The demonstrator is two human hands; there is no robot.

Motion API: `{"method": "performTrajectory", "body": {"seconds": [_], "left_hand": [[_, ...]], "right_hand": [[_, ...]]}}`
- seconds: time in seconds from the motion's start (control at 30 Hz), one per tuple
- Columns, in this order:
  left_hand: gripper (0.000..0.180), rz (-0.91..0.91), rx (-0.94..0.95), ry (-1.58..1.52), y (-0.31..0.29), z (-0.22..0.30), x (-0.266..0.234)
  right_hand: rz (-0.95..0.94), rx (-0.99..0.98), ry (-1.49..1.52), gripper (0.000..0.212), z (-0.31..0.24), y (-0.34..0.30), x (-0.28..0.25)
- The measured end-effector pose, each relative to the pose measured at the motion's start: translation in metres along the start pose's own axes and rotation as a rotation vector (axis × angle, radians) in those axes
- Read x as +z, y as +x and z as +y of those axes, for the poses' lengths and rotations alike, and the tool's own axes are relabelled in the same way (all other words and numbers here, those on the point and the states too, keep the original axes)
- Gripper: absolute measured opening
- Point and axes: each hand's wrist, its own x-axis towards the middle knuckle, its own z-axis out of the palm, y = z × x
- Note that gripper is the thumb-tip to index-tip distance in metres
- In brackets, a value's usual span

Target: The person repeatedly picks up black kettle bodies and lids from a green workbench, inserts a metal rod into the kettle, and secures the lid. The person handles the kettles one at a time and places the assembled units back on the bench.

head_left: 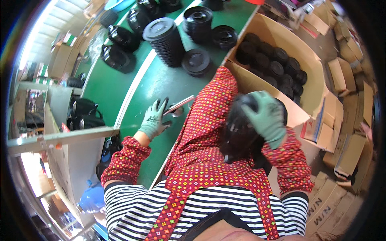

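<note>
My left hand (pixel 152 119), in a pale green work glove, is over the green bench with its fingers closed round a thin, flat, pale-edged strip (pixel 179 104). A small round shiny piece (pixel 177 112) shows just under the strip; whether they are joined I cannot tell. On my lap rests a glossy black rounded housing (pixel 237 130), tilted against the red patterned apron. My right hand (pixel 265 118), gloved the same way, grips the top of this housing, its thumb and fingers spread over the dark surface. The housing's far side is hidden by the hand.
Stacks of black round lids (pixel 165 42) and black rings (pixel 198 20) stand on the green bench (pixel 106 90). Several glossy black housings (pixel 116 58) sit farther left. An open carton (pixel 317 86) of black round parts is at my right, with more cardboard boxes (pixel 341 74) beyond.
</note>
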Motion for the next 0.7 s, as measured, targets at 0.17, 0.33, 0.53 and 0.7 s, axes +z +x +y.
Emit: {"method": "performTrajectory", "body": {"seconds": [0.17,0.33,0.53,0.7], "left_hand": [[0.067,-0.019,-0.048,-0.667,0.006,-0.027,0.021],[0.065,-0.171,-0.306,-1.239,0.026,0.074,-0.102],[0.062,-0.23,-0.099,-1.074,0.065,0.152,-0.182],[0.073,-0.395,0.22,-0.862,0.088,0.186,-0.212]], "right_hand": [[-0.047,-0.048,-0.043,0.043,-0.012,-0.027,-0.007],[-0.005,-0.088,0.463,0.037,-0.015,-0.018,-0.04],[-0.091,-0.354,0.472,0.041,-0.005,0.036,-0.061],[0.123,-0.603,0.152,0.036,0.014,0.11,-0.052]]}}
